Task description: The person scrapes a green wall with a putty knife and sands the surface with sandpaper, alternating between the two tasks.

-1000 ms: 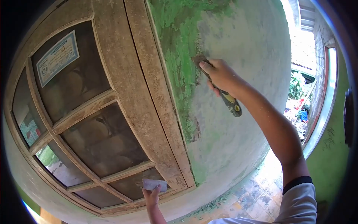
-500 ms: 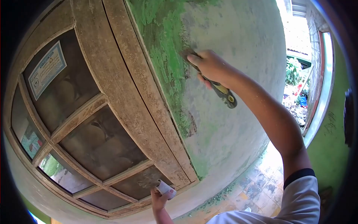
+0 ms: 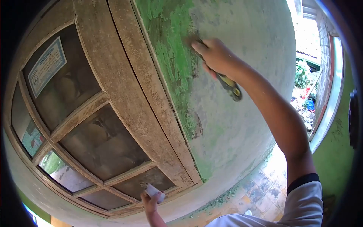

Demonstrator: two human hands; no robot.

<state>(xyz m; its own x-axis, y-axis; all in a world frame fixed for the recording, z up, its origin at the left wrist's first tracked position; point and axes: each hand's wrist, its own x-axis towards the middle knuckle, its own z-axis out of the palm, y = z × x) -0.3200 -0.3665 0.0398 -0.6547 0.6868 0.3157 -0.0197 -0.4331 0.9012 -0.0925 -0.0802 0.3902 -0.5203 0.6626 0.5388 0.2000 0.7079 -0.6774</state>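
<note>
My right hand is wrapped round a scraper with a black and yellow handle. Its blurred blade end lies at the edge of the green paint on the wall, where the coat borders a bare grey patch. Lower down, my left hand pinches a small pale rolled piece, perhaps sandpaper, in front of the bottom panes. The wall is mottled grey and pale green.
To the left stands a worn wooden window frame with several glass panes and a paper sticker. Green paint flakes lie along the wall's foot on the tiled floor. An opening at right shows plants outside.
My right hand has moved up along the wall with the scraper. My left hand has shifted left and slightly down, and the pale piece in it has tilted.
</note>
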